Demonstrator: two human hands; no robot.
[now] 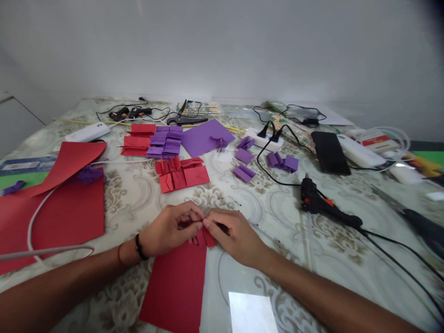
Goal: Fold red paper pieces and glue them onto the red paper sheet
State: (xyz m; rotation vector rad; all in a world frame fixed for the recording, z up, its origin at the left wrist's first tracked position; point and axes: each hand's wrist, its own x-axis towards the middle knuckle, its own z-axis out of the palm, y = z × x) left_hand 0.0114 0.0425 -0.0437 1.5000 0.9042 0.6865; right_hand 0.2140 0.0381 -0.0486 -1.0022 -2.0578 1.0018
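Note:
My left hand [169, 229] and my right hand [233, 236] meet at the middle of the table, fingers pinched together on a small folded red paper piece [204, 237]. The piece sits at the top edge of a red paper sheet [176, 289] lying flat below my hands. Both hands are closed around the fold, and most of the piece is hidden by the fingers. Beyond them lies a group of folded red paper pieces [182, 175].
Large red sheets [58, 208] and a white cable [41, 222] lie at left. Folded purple pieces [166, 141] and a purple sheet [204, 136] sit farther back. A black glue gun [322, 206] with its cord, a phone [330, 151] and a power strip [265, 138] are at right.

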